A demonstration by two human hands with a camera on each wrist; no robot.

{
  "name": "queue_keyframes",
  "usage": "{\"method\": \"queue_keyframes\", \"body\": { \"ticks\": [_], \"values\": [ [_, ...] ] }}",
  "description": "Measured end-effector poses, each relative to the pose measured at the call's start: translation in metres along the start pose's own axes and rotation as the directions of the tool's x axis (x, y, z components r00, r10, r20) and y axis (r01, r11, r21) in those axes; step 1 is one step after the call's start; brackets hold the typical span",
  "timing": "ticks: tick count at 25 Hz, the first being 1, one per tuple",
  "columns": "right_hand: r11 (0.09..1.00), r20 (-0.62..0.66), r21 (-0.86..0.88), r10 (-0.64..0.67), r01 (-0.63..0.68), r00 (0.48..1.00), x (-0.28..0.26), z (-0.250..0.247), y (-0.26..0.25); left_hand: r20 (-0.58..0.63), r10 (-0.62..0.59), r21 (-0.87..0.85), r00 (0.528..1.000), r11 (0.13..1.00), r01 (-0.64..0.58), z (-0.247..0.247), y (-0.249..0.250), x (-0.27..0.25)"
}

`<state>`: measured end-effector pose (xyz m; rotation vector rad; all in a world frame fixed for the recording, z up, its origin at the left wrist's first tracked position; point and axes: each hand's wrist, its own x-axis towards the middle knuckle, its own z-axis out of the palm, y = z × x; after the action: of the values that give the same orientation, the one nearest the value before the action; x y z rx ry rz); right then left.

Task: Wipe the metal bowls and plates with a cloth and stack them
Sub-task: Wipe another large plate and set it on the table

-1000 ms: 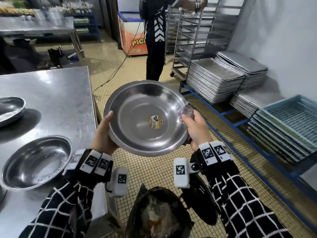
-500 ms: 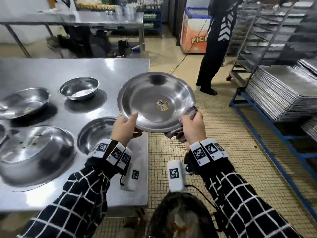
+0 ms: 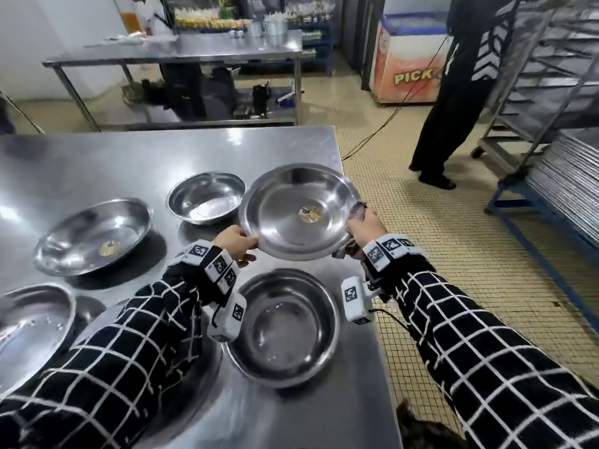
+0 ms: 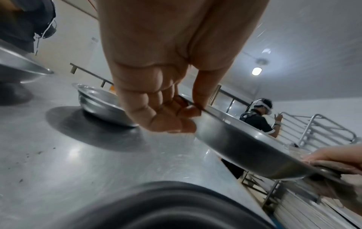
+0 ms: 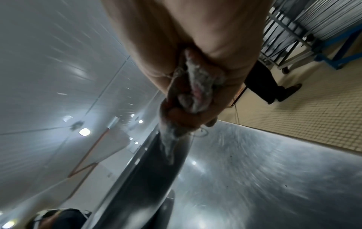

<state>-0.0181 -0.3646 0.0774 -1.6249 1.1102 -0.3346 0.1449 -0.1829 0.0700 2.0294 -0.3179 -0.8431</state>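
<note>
The wide metal plate (image 3: 299, 211) is held above the counter's (image 3: 97, 163) right edge. The left hand (image 3: 236, 243) pinches its near-left rim, thumb on top; the right hand (image 3: 364, 229) clamps the cloth (image 3: 356, 210) over its right rim.

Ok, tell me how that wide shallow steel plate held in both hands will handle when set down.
The wide shallow steel plate probably stays rigid: the left hand pinches only its rim without sag. Its polished surface looks slippery. Its flat base likely sits steady on the steel table.
</note>
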Motion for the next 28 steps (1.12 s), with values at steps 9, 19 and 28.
{"method": "queue_keyframes", "body": {
  "ticks": [9,19,28],
  "values": [
    [0.951,0.047,-0.303,0.086,-0.068,0.995,0.058,0.044,0.018,0.053,-0.143,0.291,0.988,0.949,0.122,-0.008,-0.025,0.056],
    [0.855,0.075,-0.493,-0.142,0.160,0.987,0.043,0.028,0.012,-0.072,-0.069,0.281,0.995,0.956,0.086,-0.039,-0.031,0.039],
    [0.816,0.415,-0.142,-0.465,0.560,0.782,-0.071,0.092,-0.034,-0.507,0.069,0.284,0.859,0.954,0.091,-0.113,-0.097,-0.116]
  ]
}}
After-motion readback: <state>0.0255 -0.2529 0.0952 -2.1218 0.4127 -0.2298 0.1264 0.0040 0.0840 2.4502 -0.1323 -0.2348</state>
